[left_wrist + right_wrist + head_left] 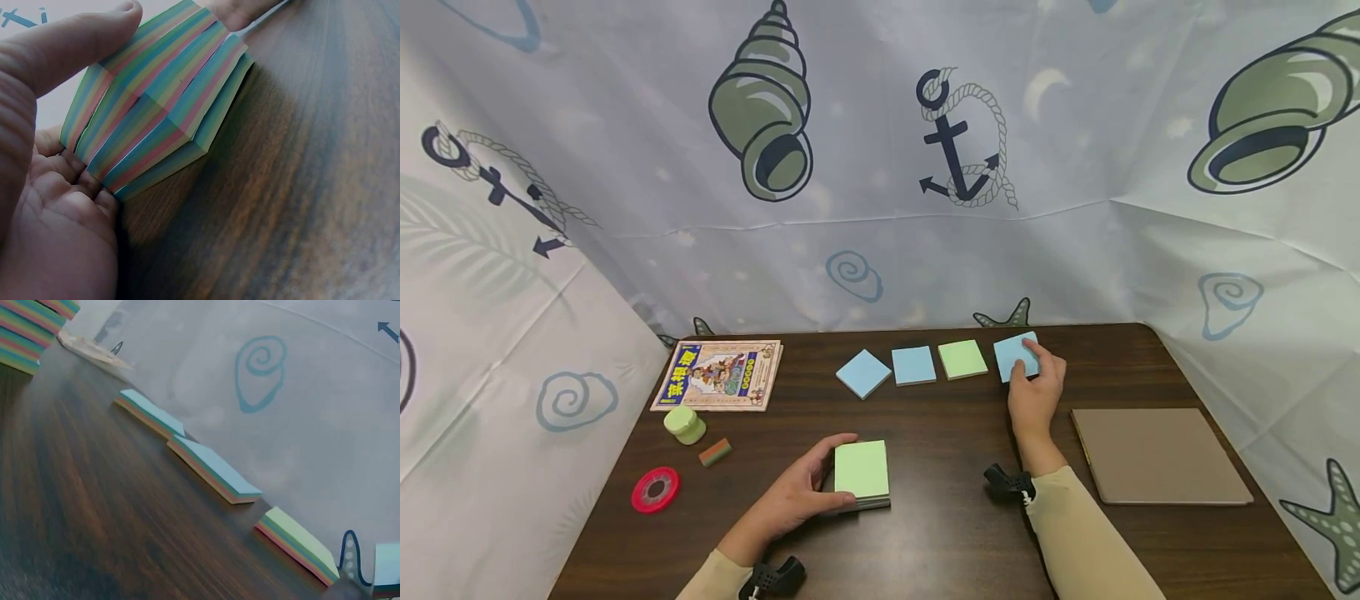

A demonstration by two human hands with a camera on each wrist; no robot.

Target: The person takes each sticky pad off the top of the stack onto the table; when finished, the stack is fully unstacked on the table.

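Note:
In the head view my left hand [797,490] grips a stack of sticky note pads [862,469], green on top, near the middle of the table. The left wrist view shows the stack's striped edges [156,103], its several pads slightly out of line. My right hand [1037,396] pinches a blue sticky note pad [1009,356] at the right end of a row along the back. To its left lie a green pad [962,359], a blue pad [913,365] and another blue pad [863,373] turned cornerwise. The right wrist view hides most of that hand.
A closed grey-brown laptop-like slab [1161,456] lies on the right. At the left are comic-style booklets [718,375], a light green round jar [685,425], a small orange-and-green block [715,452] and a red tape-like ring [656,490]. Printed cloth [880,167] hangs behind the table.

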